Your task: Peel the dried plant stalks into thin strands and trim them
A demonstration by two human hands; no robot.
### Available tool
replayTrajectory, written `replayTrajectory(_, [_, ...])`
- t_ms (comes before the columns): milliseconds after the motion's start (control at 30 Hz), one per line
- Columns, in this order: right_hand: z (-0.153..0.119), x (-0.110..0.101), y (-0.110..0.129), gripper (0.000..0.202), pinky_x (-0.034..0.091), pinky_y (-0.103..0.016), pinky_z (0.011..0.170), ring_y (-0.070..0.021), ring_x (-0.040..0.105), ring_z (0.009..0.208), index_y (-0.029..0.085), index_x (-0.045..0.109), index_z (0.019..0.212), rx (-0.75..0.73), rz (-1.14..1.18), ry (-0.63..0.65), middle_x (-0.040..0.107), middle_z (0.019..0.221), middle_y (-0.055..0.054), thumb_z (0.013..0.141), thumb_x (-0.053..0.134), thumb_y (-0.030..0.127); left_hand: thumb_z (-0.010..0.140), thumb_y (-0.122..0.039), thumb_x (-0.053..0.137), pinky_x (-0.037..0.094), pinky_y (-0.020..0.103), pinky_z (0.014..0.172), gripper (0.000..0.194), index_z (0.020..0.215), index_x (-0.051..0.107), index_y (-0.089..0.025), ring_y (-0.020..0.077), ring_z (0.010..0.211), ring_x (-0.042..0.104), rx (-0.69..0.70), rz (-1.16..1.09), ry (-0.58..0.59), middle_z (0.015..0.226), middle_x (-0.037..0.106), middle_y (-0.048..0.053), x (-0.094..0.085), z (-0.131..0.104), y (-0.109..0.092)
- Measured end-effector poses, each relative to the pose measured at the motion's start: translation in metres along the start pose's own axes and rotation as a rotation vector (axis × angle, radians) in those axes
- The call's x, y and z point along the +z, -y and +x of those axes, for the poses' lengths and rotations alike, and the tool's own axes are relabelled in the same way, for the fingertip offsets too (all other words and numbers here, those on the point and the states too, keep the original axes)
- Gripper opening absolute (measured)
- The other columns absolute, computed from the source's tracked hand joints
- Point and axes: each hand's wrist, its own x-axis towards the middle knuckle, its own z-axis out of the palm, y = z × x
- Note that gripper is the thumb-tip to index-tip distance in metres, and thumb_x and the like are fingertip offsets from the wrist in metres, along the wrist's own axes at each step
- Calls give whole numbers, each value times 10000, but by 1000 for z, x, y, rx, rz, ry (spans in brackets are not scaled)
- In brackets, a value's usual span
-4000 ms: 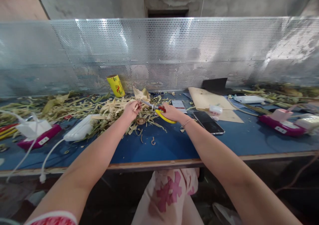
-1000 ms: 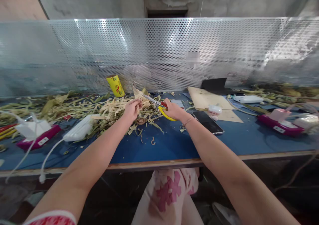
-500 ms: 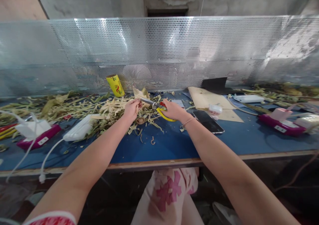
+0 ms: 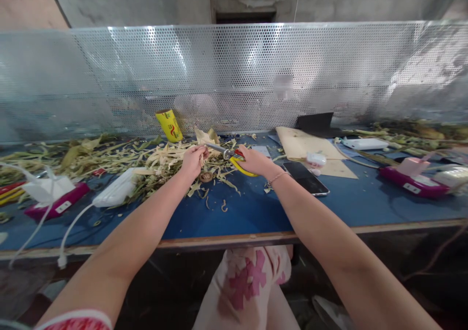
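My right hand (image 4: 252, 160) is closed round the red and yellow handles of a pair of scissors (image 4: 218, 148), whose metal blades point left. The blade tips reach my left hand (image 4: 195, 160), which pinches a pale dried husk strip. A larger pale husk (image 4: 203, 137) stands up just behind the blades. Beneath and left of my left hand lies a heap of dried, shredded husks (image 4: 157, 162). A small brown coiled piece (image 4: 206, 177) rests below my fingers, and a curled scrap (image 4: 224, 205) lies nearer the table edge.
On the blue table (image 4: 234, 223) are a yellow tube (image 4: 169, 126), a phone (image 4: 306, 178), a white earphone case (image 4: 316, 159), brown paper (image 4: 300, 145), a white power bank (image 4: 117, 187) and two purple power strips (image 4: 413, 183). A perforated metal screen (image 4: 234, 76) stands behind.
The yellow scissor handle has swung slightly up towards the red one, so the scissors look a little more closed. Both hands stay in nearly the same place.
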Motion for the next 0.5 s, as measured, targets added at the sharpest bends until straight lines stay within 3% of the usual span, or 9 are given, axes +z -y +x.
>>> replayTrajectory(500, [-1, -4, 4, 239, 283, -255, 562, -206, 569, 693, 176, 431, 1000, 31, -15, 7, 640, 821, -98, 842, 393, 351, 670, 1, 535, 422, 177, 532, 204, 504, 554, -117, 57, 461, 492, 14, -32, -53, 477, 536, -9, 3, -4, -4])
